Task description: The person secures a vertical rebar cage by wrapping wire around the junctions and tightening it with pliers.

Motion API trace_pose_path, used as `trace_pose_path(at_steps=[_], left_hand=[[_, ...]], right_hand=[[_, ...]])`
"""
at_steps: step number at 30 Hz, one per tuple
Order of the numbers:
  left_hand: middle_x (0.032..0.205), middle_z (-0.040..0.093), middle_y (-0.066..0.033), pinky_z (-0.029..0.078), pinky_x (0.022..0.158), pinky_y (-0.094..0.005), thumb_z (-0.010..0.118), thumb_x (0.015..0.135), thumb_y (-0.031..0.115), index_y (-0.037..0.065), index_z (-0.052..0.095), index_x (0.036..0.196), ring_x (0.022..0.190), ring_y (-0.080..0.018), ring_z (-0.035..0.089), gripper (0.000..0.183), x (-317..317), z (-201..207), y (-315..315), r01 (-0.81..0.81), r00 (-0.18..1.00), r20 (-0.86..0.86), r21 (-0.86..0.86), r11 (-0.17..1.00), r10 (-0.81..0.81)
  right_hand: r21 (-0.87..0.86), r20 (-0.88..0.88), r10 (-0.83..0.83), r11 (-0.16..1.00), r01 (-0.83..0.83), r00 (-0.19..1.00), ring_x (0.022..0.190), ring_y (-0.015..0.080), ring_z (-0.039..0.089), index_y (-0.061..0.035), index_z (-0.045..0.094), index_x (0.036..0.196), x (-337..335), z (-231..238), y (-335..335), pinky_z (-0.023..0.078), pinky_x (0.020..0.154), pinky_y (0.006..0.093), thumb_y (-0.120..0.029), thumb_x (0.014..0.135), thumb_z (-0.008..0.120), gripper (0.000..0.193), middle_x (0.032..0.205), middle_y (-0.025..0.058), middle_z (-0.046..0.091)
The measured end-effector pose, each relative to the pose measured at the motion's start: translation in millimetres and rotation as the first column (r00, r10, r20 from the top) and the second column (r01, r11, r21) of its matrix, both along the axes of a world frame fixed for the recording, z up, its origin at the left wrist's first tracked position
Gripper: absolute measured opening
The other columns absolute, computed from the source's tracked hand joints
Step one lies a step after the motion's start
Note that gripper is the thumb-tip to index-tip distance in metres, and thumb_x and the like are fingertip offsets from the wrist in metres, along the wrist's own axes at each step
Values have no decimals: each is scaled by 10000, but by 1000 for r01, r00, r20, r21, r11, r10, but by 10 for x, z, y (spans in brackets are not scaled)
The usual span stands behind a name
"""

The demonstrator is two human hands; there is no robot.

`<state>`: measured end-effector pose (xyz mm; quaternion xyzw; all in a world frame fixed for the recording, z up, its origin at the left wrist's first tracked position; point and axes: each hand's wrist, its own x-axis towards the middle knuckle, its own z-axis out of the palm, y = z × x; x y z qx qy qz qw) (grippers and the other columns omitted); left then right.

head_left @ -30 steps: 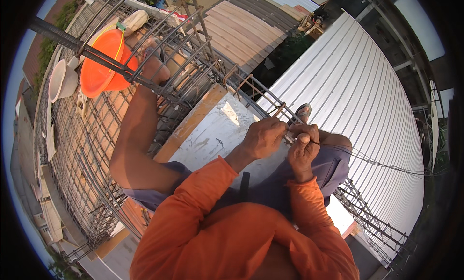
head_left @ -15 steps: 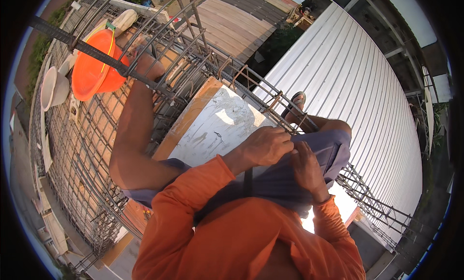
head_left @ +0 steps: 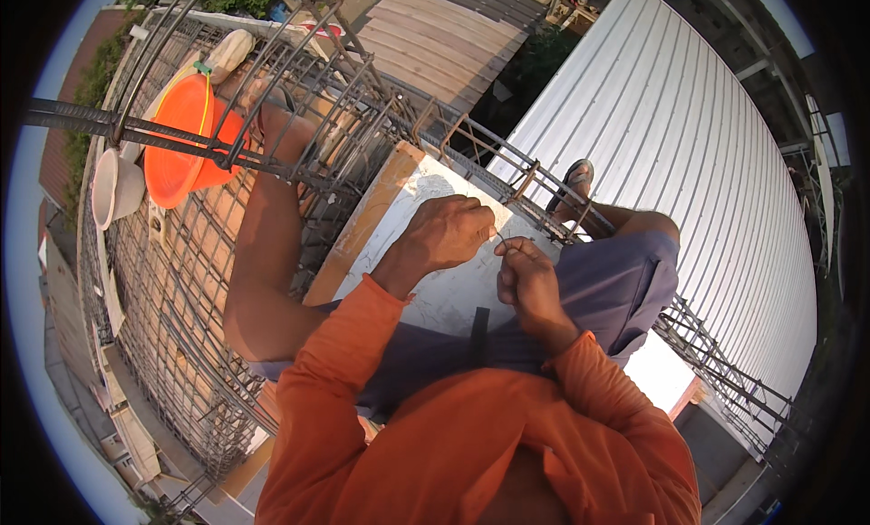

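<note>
Both my hands are close together above my lap, over a white board with wood-coloured edging and dark marks. My left hand is closed in a fist, fingertips turned towards the right hand. My right hand pinches with thumb and forefinger. Between the two runs a short, thin dark wire; its ends are hidden in the fingers. Under the hands a dark strip lies against my trousers.
Steel rebar cages cross ahead and a rebar mesh covers the left side. An orange bucket and a pale bucket stand at left, behind a thick bar. A ribbed metal roof lies below at right.
Both hands have moved left and come slightly apart, the left one also forward. The thin wire now shows between them. The view has shifted a little.
</note>
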<state>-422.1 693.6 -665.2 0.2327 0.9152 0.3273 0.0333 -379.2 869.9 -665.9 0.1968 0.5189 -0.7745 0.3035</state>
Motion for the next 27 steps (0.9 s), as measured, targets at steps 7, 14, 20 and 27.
trace_pose_path(at_steps=[7,14,20,27], left_hand=[[840,640,-139,486,693,-339,585,829,142,64,659,956,798,-275,622,166,-270,-224,-235,-296,955,82,231,927,285],[901,649,-195,489,773,-429,564,800,252,84,685,941,862,-370,619,251,-971,-388,-439,-540,808,159,-184,821,567],[867,658,-177,498,765,-413,608,770,259,81,707,892,835,-353,631,238,-1065,-508,-346,-517,818,152,-232,824,555],[682,641,-122,479,559,-344,620,763,206,37,700,859,548,-215,610,210,-1054,-546,-331,-467,830,283,-118,876,481]], right_hand=[[25,27,80,996,-81,996,408,128,423,-46,511,891,-232,-515,-291,294,379,260,-118,882,446,98,566,35,456],[159,116,-68,986,49,991,457,136,508,-105,502,877,-511,-970,-641,366,391,260,-121,894,444,63,609,17,479],[110,30,-207,973,202,978,476,148,521,-64,486,919,-692,-1090,-884,372,405,259,-153,928,417,113,615,27,462],[33,-157,-322,943,331,934,498,133,545,-86,498,930,-852,-1275,-1035,398,431,255,-164,939,452,91,654,18,477]])
